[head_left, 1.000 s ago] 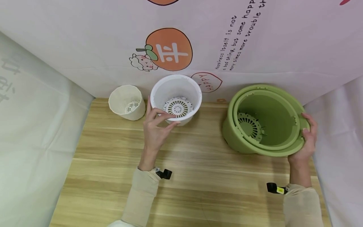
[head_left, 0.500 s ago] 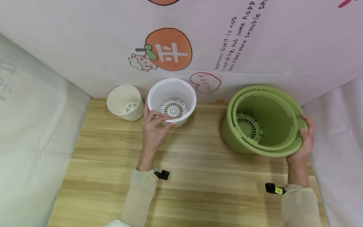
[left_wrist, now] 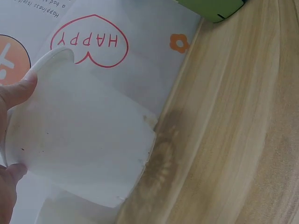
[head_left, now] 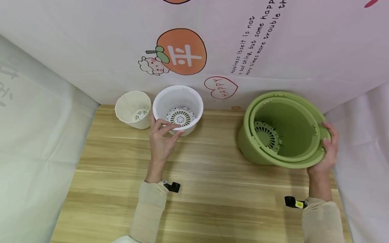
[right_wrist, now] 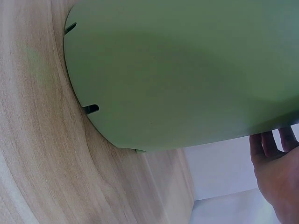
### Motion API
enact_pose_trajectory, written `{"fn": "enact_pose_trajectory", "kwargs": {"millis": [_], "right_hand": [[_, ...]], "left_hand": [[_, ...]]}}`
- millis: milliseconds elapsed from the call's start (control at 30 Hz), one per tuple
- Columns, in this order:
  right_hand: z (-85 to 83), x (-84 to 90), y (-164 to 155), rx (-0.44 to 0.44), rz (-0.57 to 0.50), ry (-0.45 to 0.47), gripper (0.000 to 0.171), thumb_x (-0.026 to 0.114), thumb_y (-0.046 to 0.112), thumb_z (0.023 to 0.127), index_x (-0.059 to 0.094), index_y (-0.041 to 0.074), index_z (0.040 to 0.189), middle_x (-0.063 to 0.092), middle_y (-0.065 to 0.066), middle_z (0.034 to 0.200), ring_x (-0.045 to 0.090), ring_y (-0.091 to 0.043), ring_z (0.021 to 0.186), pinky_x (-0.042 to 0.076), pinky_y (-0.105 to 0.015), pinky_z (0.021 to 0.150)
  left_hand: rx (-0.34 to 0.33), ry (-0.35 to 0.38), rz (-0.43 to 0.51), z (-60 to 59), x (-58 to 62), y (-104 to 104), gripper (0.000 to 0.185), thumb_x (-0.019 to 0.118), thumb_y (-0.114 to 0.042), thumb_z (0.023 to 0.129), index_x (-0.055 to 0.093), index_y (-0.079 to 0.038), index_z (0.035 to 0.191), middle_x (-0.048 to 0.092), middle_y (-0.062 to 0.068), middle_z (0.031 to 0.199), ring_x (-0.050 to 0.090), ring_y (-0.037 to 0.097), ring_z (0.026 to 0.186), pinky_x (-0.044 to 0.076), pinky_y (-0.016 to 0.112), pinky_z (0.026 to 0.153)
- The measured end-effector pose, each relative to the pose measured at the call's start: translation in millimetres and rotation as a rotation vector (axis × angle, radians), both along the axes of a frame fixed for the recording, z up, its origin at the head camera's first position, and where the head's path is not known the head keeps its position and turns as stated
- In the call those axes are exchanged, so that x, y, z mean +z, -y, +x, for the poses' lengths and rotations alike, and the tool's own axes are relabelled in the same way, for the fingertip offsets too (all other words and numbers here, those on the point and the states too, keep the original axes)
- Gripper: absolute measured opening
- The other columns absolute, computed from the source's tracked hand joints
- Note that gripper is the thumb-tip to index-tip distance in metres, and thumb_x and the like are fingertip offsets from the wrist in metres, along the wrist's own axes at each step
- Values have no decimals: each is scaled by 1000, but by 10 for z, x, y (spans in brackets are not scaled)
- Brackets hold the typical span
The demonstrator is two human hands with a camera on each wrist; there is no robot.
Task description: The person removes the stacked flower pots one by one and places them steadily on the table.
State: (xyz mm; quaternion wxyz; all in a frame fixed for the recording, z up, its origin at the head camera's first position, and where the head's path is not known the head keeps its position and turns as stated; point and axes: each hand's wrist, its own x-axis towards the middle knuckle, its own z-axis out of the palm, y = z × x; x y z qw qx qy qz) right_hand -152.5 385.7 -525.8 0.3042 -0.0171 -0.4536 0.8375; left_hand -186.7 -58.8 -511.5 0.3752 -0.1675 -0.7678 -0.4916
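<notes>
By its near rim, my left hand (head_left: 161, 140) pinches a white flowerpot (head_left: 191, 103) with a slotted bottom. In the left wrist view this white pot (left_wrist: 88, 126) hangs a little off the wooden table, its slotted shadow falling beneath. Just left of it stands a smaller cream pot (head_left: 126, 108) with a wavy rim, close to my fingers. On the right, my right hand (head_left: 326, 153) grips the rim of a large green flowerpot (head_left: 252, 153), in which a second green pot (head_left: 297, 125) is nested. Its smooth wall (right_wrist: 177, 74) fills most of the right wrist view.
The pots line the back edge of the wooden table (head_left: 218, 202), against a printed white cloth (head_left: 106, 40). More white cloth hangs at the left (head_left: 39, 135) and right sides. Bare wood lies between the white and green pots.
My left hand has carried the white pot leftward and slightly nearer, closing in on the cream pot. The right hand and the green pots stay nearly where they were.
</notes>
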Motion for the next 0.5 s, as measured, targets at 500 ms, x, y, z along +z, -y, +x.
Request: {"fn": "enact_pose_trajectory", "kwargs": {"millis": [500], "right_hand": [[-9,-9,-11,19,-28,-19,48,30,3,88,48,-15,129,36,-30,145,41,-41,132,47,-41,106]], "left_hand": [[39,10,-47,-73,-304,135,28,94,4,54,78,-3,76,62,13,78,29,59,137,21,63,119]]}}
